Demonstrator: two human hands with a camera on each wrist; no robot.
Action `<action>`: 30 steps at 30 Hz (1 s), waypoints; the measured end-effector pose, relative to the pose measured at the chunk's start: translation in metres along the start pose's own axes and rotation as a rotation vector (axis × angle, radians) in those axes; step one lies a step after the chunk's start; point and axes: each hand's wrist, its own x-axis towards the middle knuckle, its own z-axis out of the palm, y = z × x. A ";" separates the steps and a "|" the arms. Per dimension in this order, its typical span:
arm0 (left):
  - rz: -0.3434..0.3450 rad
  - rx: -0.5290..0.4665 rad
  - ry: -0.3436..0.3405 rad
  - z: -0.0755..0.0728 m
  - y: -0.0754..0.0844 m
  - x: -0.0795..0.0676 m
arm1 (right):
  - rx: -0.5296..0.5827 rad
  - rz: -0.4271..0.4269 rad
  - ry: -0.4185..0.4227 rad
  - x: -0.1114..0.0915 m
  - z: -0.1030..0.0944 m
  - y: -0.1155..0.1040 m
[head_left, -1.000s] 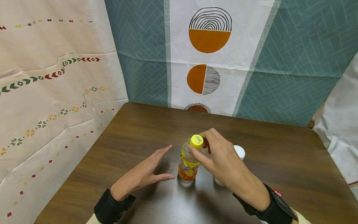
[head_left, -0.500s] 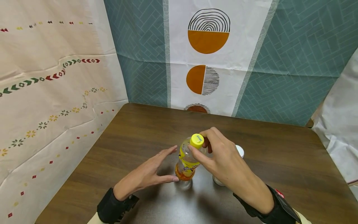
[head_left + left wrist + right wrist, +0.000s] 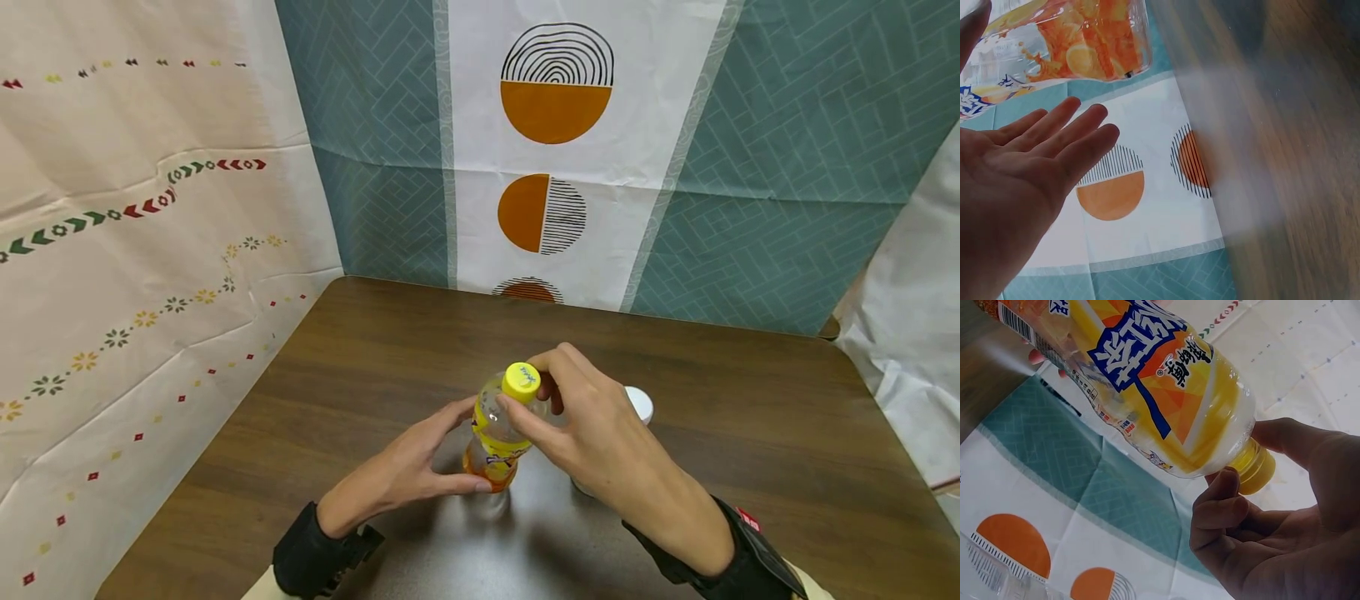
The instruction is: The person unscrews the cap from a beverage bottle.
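A clear plastic drink bottle [image 3: 495, 442] with a yellow cap [image 3: 522, 381] and an orange-and-yellow label stands close over the table, tilted slightly. My right hand [image 3: 603, 429] pinches its neck just under the cap between thumb and fingers, as the right wrist view also shows. On the bottle's left side, my left hand [image 3: 408, 462] is spread with thumb and fingers straight on either side of its lower half. In the left wrist view the fingers [image 3: 1085, 134] lie below the bottle [image 3: 1085, 44], with a gap between. The right hand hides part of the bottle's shoulder.
Behind my right hand, a second clear container with a white cap [image 3: 640, 404] stands on the brown wooden table [image 3: 360, 350], partly hidden. Patterned cloths [image 3: 382, 200] hang behind the table and at its left and right sides.
The bottle, in my right hand's pinch, has shifted slightly left. My left hand has moved right and now reaches around the bottle's side.
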 end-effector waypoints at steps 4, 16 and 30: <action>-0.020 -0.034 -0.006 0.000 0.003 0.001 | 0.020 -0.012 0.007 0.000 0.000 -0.002; 0.049 -0.153 0.006 0.002 0.009 0.003 | 0.070 -0.035 0.020 -0.001 0.001 -0.008; 0.078 -0.155 0.014 0.005 0.016 0.005 | 0.080 -0.025 -0.002 -0.001 -0.009 -0.005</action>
